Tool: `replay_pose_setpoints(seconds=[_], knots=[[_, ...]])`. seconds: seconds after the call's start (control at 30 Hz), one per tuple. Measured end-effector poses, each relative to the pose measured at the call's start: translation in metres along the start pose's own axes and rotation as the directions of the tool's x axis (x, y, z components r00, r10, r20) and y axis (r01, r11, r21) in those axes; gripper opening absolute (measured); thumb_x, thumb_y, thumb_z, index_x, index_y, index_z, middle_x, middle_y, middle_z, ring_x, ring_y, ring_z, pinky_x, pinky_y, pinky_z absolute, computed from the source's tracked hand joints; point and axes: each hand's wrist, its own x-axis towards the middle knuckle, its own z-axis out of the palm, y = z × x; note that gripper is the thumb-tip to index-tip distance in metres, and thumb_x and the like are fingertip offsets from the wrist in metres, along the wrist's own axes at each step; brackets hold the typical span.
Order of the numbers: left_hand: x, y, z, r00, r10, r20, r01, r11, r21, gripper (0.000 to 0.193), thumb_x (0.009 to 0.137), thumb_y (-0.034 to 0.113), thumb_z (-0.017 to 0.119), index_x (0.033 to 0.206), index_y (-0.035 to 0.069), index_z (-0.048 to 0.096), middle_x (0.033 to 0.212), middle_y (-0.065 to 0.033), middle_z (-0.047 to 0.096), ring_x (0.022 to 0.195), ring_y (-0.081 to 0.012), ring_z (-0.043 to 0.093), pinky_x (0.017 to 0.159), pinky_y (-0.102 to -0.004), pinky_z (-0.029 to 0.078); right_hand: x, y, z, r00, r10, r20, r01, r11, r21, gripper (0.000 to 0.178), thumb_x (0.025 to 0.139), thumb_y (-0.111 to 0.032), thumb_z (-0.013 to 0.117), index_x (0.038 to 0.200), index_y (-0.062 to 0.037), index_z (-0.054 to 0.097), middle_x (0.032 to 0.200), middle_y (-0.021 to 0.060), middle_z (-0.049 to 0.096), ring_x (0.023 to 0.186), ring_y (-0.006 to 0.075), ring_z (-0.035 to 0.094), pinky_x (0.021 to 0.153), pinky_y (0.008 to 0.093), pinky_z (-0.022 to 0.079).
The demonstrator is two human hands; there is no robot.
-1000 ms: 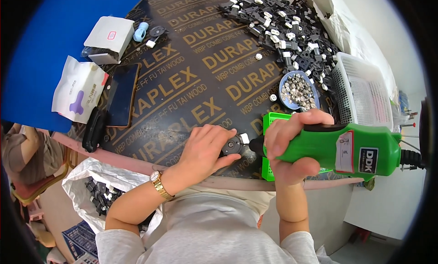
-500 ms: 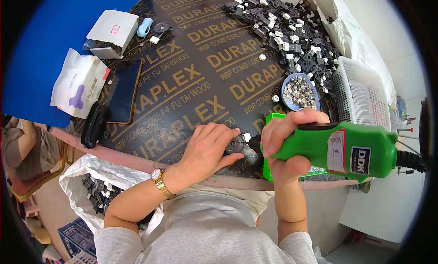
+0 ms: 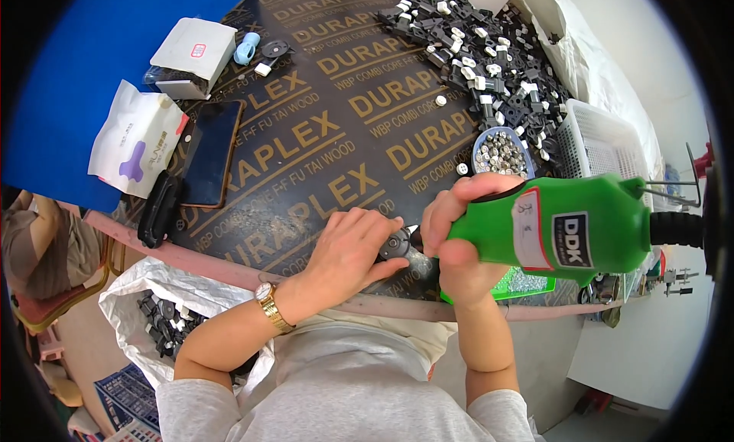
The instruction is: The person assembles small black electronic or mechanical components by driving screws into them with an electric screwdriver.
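Observation:
My left hand (image 3: pixel 350 249) rests on the dark tabletop near its front edge, with thumb and fingers closed round a black round plastic part (image 3: pixel 394 245). Its fingers cover part of the piece. My right hand (image 3: pixel 460 243) is wrapped round a green electric screwdriver (image 3: pixel 550 228), held sideways with its nose toward the black part. The dark nose is close beside that part; whether the bit touches it I cannot tell. Behind and below my right hand lies a green tray (image 3: pixel 527 291) of small shiny metal pieces, partly hidden by the hand and tool.
A blue bowl (image 3: pixel 479 164) of small metal pieces stands near a heap of black-and-white plastic parts (image 3: pixel 489 67) and a white basket (image 3: pixel 608 140). At left lie a phone (image 3: pixel 212 155), tissue pack (image 3: pixel 138 140) and box (image 3: pixel 195 48). A white sack (image 3: pixel 126 289) hangs below the edge.
The screwdriver's body has risen and shifted slightly left, and my right hand has moved left with it, nearer the black part. My left hand has stayed almost still.

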Motion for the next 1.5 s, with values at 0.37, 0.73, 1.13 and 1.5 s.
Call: replay_pose_setpoints(seconds=[0.37,0.73,1.13,1.5], knots=[[-0.002,0.000,0.001,0.997,0.058,-0.050,-0.058,0.998,0.003,0.044,0.074,0.024,0.071,0.108,0.001,0.054,0.088,-0.0090,0.050,0.084,-0.0270,0.049,0.073,-0.0364,0.040,-0.007,0.009,0.023,0.969,-0.102,-0.223,0.012,0.928,-0.372,0.033,0.078,0.000,0.069,0.104,0.0009,0.048,0.067,0.0045,0.054,0.052,0.0077,0.047,0.047,0.0200,0.038],[-0.001,0.009,0.008,0.998,0.037,-0.053,-0.031,0.993,0.114,0.039,0.071,0.031,0.073,0.094,0.005,0.052,0.086,-0.0088,0.050,0.082,-0.0277,0.050,0.070,-0.0375,0.041,-0.002,-0.013,0.008,0.950,0.062,-0.307,-0.002,0.981,0.194,0.060,0.076,-0.033,0.076,0.116,-0.0049,0.040,0.061,0.0016,0.046,0.045,0.0113,0.043,0.042,0.0238,0.035],[-0.114,0.002,-0.189,0.450,-0.671,0.589,0.707,0.671,0.224,0.029,0.073,0.030,0.072,0.086,0.004,0.068,0.071,-0.0104,0.065,0.063,-0.0207,0.062,0.061,-0.0290,0.047,-0.027,-0.022,-0.127,0.854,-0.166,-0.493,0.096,0.982,-0.164,0.064,0.082,-0.058,0.056,0.111,-0.0024,0.040,0.063,0.0021,0.042,0.047,0.0087,0.038,0.044,0.0208,0.031],[-0.135,0.006,-0.170,0.621,-0.749,0.230,0.622,0.650,0.438,0.030,0.068,0.026,0.075,0.077,-0.002,0.067,0.075,-0.0174,0.065,0.073,-0.0323,0.063,0.067,-0.0373,0.048,-0.032,-0.008,-0.130,0.872,-0.145,-0.468,0.075,0.984,-0.165,0.068,0.079,-0.060,0.059,0.110,-0.0023,0.041,0.060,0.0028,0.042,0.044,0.0089,0.037,0.040,0.0209,0.030]])
